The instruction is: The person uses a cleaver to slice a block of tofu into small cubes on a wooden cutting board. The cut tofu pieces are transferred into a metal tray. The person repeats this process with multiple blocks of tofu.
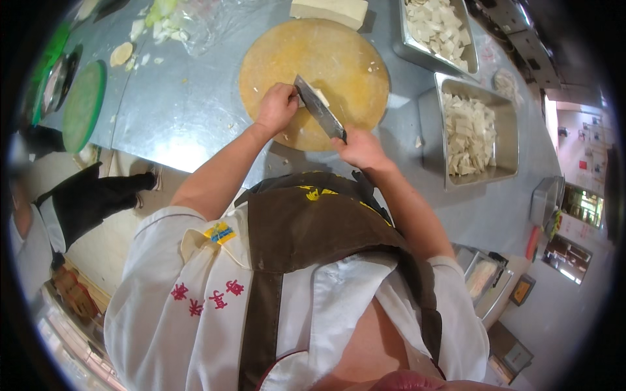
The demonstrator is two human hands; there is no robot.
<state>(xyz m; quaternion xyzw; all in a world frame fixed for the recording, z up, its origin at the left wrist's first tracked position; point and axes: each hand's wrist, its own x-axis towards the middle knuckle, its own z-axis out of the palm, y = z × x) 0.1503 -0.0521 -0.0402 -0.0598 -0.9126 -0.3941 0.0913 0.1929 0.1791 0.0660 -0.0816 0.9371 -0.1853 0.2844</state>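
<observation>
On a round yellowish cutting board, my right hand grips the handle of a cleaver, whose blade points up and to the left. My left hand is at the blade's far end, its fingers bent over a pale piece of food that the hand and blade mostly hide. Part of that food, a white piece, shows just right of the blade. A large white block, perhaps tofu, lies beyond the board's far edge.
Two steel pans, one at the right and one farther back, hold cut white pieces. A green-rimmed round board lies left, near vegetable scraps and clear plastic. Another person in dark trousers is at the left.
</observation>
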